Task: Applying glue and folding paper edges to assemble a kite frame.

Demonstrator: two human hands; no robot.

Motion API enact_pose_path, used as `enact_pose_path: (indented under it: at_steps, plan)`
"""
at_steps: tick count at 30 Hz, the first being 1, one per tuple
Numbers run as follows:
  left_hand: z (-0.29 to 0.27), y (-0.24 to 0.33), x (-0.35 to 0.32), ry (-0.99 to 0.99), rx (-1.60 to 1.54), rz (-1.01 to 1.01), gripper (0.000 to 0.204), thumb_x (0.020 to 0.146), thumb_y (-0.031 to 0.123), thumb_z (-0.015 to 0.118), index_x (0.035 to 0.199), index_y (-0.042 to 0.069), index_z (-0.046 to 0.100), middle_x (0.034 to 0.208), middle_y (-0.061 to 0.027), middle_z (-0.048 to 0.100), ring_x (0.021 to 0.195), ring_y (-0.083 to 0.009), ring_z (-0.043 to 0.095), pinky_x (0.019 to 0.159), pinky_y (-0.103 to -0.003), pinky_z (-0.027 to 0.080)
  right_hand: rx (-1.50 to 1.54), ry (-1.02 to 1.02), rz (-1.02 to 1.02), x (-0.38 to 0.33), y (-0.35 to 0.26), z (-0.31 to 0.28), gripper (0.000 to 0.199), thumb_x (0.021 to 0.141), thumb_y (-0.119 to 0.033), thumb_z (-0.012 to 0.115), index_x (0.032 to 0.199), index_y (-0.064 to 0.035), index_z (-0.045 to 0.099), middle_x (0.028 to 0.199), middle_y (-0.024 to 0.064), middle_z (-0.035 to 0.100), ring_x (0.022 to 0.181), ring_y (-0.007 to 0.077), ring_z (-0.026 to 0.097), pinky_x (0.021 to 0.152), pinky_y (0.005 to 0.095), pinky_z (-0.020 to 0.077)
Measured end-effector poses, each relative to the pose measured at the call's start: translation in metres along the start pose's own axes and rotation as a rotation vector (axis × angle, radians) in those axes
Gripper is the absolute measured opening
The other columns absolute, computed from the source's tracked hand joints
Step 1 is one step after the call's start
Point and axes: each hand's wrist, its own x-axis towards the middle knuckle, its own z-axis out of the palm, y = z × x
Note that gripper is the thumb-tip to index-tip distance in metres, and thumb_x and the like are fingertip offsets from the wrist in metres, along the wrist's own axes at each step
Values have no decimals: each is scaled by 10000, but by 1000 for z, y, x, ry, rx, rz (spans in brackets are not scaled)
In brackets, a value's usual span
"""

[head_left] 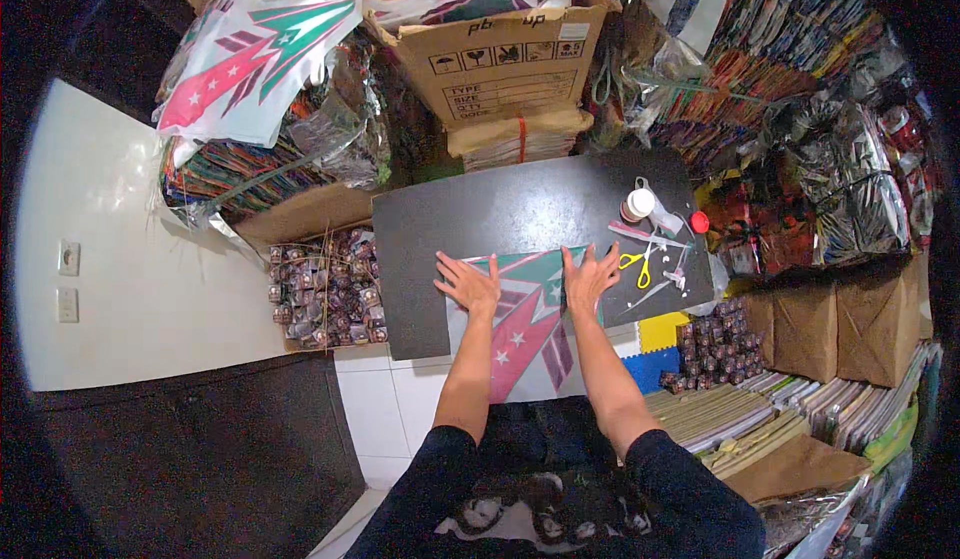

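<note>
A thin white sheet printed in pink, green and purple with white stars lies on the dark table, its near part hanging past the edge towards me. My left hand rests on its far left corner, fingers spread. At the far right corner, my right hand presses down with its fingers apart. Just right of that hand are yellow-handled scissors among clear strips and white scraps. Behind them stands a small dark bottle with a white top, and a red cap lies near the table's right edge.
An open cardboard box of similar sheets stands beyond the table. A similar printed sheet lies on a bundle at far left. A carton of small wrapped items borders the table's left; wrapped stacks crowd the right.
</note>
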Motion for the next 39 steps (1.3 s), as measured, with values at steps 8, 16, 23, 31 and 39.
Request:
enact_pose_path:
  at_steps: [8, 16, 23, 31, 39]
  plan:
    - [-12, 8, 4, -164, -121, -88, 1186, 804, 842, 360, 1459, -141, 257, 1603, -252, 41, 1483, -359, 82, 1158, -594, 84, 49, -100, 115, 2, -8, 4, 704, 797, -596, 661, 1170, 1, 663, 1483, 274, 320, 1364, 385, 314, 1029, 544, 284]
    - [-38, 26, 3, -329, -105, -167, 1475, 556, 983, 470, 1479, -134, 197, 1596, -276, -55, 1499, -363, -34, 1167, -595, 17, -49, -210, 91, -9, -31, 5, 1210, 674, -786, 641, 1362, 178, 395, 1543, 287, 211, 1444, 386, 200, 1107, 615, 180]
    - [-13, 22, 8, -264, -179, -168, 1348, 692, 936, 385, 1468, -152, 203, 1586, -299, -74, 1496, -373, -53, 1157, -610, -16, 53, -201, 139, -4, -10, 16, 969, 814, -666, 604, 1370, 109, 435, 1542, 277, 219, 1449, 386, 190, 1107, 636, 166]
    - [7, 14, 7, -172, -151, -128, 1144, 848, 818, 284, 1457, -150, 249, 1592, -293, -43, 1495, -374, -17, 1141, -633, -6, -70, -347, 163, -11, -43, -4, 1146, 720, -759, 630, 1415, 115, 371, 1558, 287, 172, 1482, 383, 96, 1120, 671, 74]
    - [-12, 13, 3, -218, -117, -94, 1057, 902, 765, 244, 1478, -122, 233, 1596, -288, -31, 1497, -369, 0, 1136, -641, 6, 28, -220, 226, -2, -18, 4, 924, 748, -661, 682, 1358, 11, 506, 1536, 250, 241, 1464, 379, 163, 1111, 677, 125]
